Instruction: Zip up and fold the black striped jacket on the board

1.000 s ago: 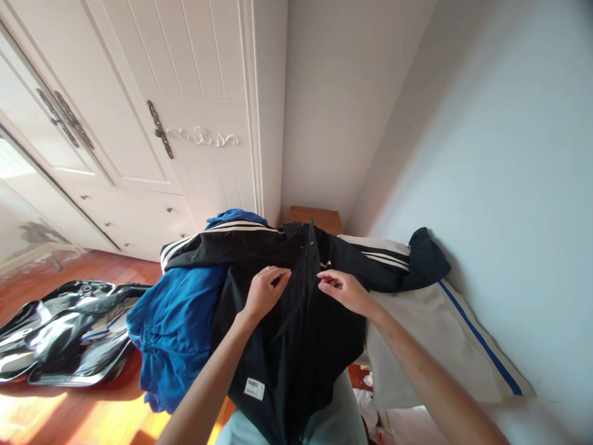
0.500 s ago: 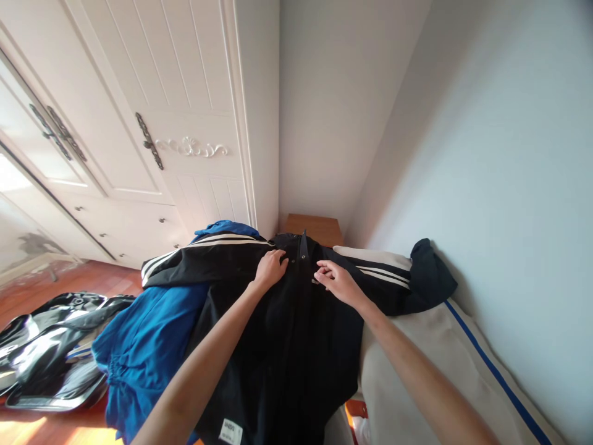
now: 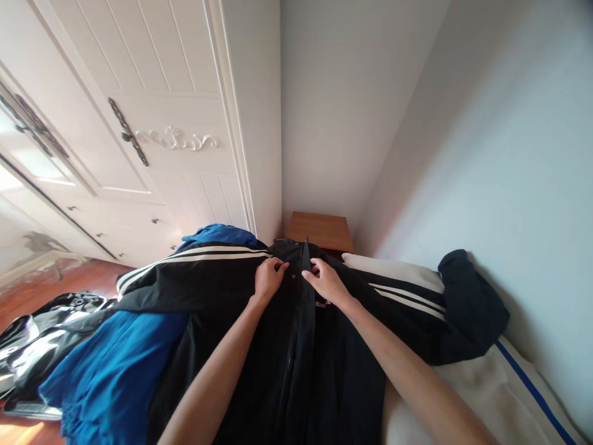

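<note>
A black jacket (image 3: 343,371) with white sleeve stripes lies spread front side up, its collar at the far end. My left hand (image 3: 269,281) is closed on the fabric of its left front, just below the collar. My right hand (image 3: 325,281) pinches the edge of the front placket (image 3: 306,293), which stands slightly raised. Between the hands a small snap button (image 3: 293,276) shows, and a zipper (image 3: 290,364) runs down below it. Part of the chest lettering (image 3: 323,303) is visible beneath my right wrist.
Under the left sleeve lies a blue garment (image 3: 125,364). A beige surface with a blue stripe (image 3: 532,383) extends to the right, against the wall. A wooden nightstand (image 3: 319,228) stands behind the collar, a white wardrobe (image 3: 194,80) at left. An open suitcase (image 3: 37,352) lies on the floor.
My right hand has moved left onto the placket edge and closed on it. My left hand has closed on the jacket front. The view has come closer to the jacket.
</note>
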### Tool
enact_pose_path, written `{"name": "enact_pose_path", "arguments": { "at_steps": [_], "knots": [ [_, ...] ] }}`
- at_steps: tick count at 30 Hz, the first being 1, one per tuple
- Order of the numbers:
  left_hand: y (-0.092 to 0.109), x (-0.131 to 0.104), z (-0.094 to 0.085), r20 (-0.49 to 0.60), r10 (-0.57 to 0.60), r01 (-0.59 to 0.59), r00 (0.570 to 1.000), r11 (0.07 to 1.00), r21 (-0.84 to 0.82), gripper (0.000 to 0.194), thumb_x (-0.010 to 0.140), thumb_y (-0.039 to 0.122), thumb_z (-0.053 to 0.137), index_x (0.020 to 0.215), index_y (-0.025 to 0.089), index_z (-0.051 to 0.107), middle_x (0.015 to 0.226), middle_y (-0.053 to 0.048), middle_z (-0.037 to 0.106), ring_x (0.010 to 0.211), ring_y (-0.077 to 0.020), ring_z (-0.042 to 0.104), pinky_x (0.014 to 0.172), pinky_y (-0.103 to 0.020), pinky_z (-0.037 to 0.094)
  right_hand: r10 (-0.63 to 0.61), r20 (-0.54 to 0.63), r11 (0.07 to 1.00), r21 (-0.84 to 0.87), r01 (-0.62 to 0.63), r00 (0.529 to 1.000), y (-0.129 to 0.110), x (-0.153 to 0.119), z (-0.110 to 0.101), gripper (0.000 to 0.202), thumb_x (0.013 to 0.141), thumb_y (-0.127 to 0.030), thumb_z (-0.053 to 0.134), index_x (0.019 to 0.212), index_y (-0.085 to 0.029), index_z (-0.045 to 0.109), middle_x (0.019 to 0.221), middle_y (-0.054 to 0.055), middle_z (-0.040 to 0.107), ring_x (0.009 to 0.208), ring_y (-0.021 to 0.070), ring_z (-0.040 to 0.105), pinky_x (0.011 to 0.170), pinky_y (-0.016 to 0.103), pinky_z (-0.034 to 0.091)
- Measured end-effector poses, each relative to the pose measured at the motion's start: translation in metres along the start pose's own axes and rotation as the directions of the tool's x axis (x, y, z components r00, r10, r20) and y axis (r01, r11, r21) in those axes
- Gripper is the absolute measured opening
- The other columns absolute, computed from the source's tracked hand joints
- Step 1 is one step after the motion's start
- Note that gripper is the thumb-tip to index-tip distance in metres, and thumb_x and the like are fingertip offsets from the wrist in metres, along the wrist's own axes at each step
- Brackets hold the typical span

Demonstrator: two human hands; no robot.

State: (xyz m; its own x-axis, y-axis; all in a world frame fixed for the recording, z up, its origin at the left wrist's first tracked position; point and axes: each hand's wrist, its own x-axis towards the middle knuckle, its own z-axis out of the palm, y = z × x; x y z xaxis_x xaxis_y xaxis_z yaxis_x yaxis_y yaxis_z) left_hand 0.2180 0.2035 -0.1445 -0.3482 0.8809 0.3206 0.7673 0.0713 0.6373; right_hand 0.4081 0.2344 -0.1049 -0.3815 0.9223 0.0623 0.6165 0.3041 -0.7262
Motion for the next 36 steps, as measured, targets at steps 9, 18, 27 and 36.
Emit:
{"name": "enact_pose_path", "arguments": {
  "at_steps": [9, 18, 27, 36],
  "knots": [
    [0.003, 0.003, -0.006, -0.057, -0.008, 0.000, 0.998, 0.991, -0.135, 0.021, 0.093, 0.032, 0.062, 0.079, 0.019, 0.072, 0.081, -0.003, 0.073, 0.075, -0.0169, 0.063, 0.070, -0.026, 0.041, -0.033, -0.080, 0.956, 0.289, 0.054, 0.996, 0.018, 0.003, 0.015, 0.025, 0.085, -0.042, 0.061, 0.091, -0.018, 0.065, 0.079, 0.004, 0.068, 0.073, 0.0195, 0.063, 0.071, 0.030, 0.048],
    [0.014, -0.003, -0.029, -0.123, 0.156, -0.164, 0.980, 0.984, -0.063, 0.022, 0.095, 0.036, 0.059, 0.101, 0.022, 0.075, 0.099, -0.006, 0.071, 0.098, -0.0209, 0.062, 0.094, -0.032, 0.047, -0.001, -0.076, 0.867, 0.498, 0.039, 0.997, 0.022, 0.002, 0.019, 0.036, 0.082, -0.047, 0.063, 0.099, -0.018, 0.074, 0.092, 0.007, 0.075, 0.081, 0.0237, 0.069, 0.071, 0.034, 0.055],
    [-0.005, -0.006, -0.015, 0.380, 0.317, -0.384, 0.869, 0.917, 0.112, 0.053, 0.084, 0.041, 0.074, 0.133, 0.027, 0.064, 0.156, -0.012, 0.041, 0.146, -0.0322, 0.031, 0.112, -0.049, 0.035, 0.023, -0.157, 0.883, 0.466, 0.054, 0.987, 0.027, 0.000, 0.026, 0.059, 0.076, -0.052, 0.072, 0.119, -0.012, 0.070, 0.095, 0.009, 0.076, 0.088, 0.0244, 0.071, 0.081, 0.036, 0.058],
    [-0.003, -0.004, -0.011, 0.345, 0.258, -0.322, 0.903, 0.936, 0.143, 0.036, 0.080, 0.039, 0.079, 0.113, 0.025, 0.076, 0.141, -0.010, 0.057, 0.133, -0.0300, 0.047, 0.106, -0.043, 0.041, -0.138, -0.135, 0.936, 0.307, 0.174, 0.981, 0.027, -0.003, 0.031, 0.050, 0.083, -0.037, 0.065, 0.129, -0.017, 0.064, 0.096, 0.006, 0.075, 0.078, 0.0187, 0.071, 0.081, 0.034, 0.058]
  ]
}}
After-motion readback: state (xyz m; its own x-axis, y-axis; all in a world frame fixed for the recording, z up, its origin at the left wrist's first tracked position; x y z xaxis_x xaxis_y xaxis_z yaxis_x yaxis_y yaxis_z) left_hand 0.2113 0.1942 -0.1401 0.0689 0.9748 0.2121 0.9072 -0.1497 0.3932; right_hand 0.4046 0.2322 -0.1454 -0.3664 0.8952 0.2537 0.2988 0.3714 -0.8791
